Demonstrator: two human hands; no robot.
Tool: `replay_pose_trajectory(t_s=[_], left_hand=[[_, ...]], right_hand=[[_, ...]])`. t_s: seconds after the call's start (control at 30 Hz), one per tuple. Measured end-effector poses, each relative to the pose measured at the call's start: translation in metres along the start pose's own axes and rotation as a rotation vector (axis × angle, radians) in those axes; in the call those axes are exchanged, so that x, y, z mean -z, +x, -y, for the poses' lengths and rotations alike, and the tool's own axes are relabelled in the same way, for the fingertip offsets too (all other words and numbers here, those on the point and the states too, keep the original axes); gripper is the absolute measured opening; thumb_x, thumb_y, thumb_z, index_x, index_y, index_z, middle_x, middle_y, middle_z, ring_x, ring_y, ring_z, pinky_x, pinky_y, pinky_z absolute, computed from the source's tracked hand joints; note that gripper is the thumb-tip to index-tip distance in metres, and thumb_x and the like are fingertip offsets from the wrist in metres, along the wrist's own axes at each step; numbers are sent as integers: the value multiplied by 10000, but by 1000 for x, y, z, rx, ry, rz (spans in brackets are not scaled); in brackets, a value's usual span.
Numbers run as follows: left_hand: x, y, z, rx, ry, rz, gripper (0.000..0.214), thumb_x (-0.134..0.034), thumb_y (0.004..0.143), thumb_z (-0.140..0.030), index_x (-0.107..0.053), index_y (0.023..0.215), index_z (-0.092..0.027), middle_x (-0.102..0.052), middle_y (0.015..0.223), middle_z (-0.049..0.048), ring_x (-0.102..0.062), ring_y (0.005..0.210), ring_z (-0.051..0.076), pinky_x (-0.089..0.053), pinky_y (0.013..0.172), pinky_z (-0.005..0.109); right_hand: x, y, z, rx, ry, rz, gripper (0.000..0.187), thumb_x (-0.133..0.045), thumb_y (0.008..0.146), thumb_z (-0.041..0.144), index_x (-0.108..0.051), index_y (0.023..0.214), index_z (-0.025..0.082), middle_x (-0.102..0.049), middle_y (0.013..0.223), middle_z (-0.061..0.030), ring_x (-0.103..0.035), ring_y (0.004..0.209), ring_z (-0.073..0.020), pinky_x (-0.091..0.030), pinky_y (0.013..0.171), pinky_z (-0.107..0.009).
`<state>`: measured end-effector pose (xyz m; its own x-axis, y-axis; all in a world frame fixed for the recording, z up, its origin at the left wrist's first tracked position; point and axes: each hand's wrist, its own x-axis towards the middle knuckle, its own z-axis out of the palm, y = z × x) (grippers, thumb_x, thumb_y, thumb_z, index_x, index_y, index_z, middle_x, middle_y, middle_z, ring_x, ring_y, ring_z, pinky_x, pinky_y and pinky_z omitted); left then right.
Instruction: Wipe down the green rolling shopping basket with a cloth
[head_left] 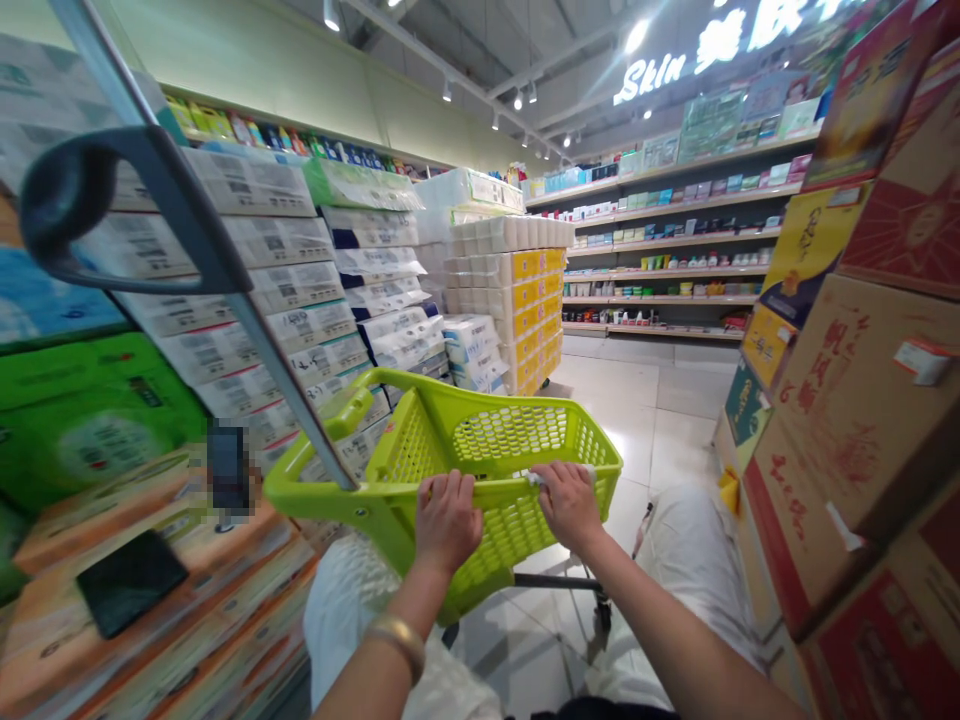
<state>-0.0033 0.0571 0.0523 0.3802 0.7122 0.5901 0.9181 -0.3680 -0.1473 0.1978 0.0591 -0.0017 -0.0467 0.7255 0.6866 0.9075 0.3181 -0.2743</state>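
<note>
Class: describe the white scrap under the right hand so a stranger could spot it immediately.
Find the lime-green cart, then its near rim. Under the grip of the right hand is the white scrap, perhaps tissue; its whiteness sets it apart from the rim.

A green cart [506,489] stands on the tiled floor [679,400].

Wrapped paper packs [289,285] stand stacked left of stocked shelves [675,300], with cardboard cartons [862,420] piled at right.

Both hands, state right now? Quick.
Left hand: closed, fingers curled over the near rim of the green cart.
Right hand: closed over a white cloth or tissue on the same rim.
</note>
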Motion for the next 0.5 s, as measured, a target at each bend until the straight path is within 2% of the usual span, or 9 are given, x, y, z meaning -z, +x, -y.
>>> replay_pose_trajectory(t_s=[0.07, 0.17, 0.27, 0.33, 0.4, 0.5], left_hand=[[0, 0, -1, 8, -3, -8, 222, -537, 693, -164, -591, 906, -200, -590, 879, 85, -501, 911, 274, -307, 910, 428], [-1, 2, -3, 22, 7, -18, 199, -533, 695, -167, -586, 885, -195, -588, 872, 87, -500, 907, 275, -304, 918, 432], [-2, 3, -1, 9, 17, -10, 162, -532, 699, -178, -577, 854, -200, -584, 846, 80, -502, 899, 273, -309, 907, 426], [-4, 3, 0, 0, 12, -2, 145, -533, 703, -185, -573, 841, -205, -581, 830, 74, -503, 894, 271, -312, 896, 423], [-4, 1, 2, -6, 8, 4, 151, -534, 704, -183, -571, 849, -208, -581, 831, 71, -504, 895, 269, -313, 894, 423], [-2, -1, 1, -12, 13, 3, 200, -535, 699, -167, -575, 891, -202, -584, 860, 74, -502, 911, 269, -313, 909, 422]], right_hand=[[0, -1, -3, -63, -16, -23, 245, -481, 821, 147, -606, 1014, 232, -586, 897, -26, -480, 885, -194, -294, 874, -327], [-8, 5, 21, -156, 16, -55, 216, -487, 813, 144, -603, 973, 230, -593, 887, -31, -474, 876, -202, -286, 884, -342], [-16, 13, 57, -106, 111, -23, 250, -502, 812, 149, -590, 1025, 244, -601, 932, -29, -471, 887, -202, -287, 883, -337], [-18, 16, 71, -65, 148, 8, 265, -503, 818, 157, -583, 1052, 249, -600, 946, -26, -473, 886, -198, -289, 876, -331], [-17, 15, 69, -16, 147, 39, 272, -496, 827, 167, -579, 1074, 249, -597, 947, -27, -477, 888, -196, -291, 871, -327], [-9, 7, 41, 30, 103, 45, 288, -478, 836, 167, -574, 1096, 243, -593, 954, -33, -479, 901, -199, -289, 888, -331]])
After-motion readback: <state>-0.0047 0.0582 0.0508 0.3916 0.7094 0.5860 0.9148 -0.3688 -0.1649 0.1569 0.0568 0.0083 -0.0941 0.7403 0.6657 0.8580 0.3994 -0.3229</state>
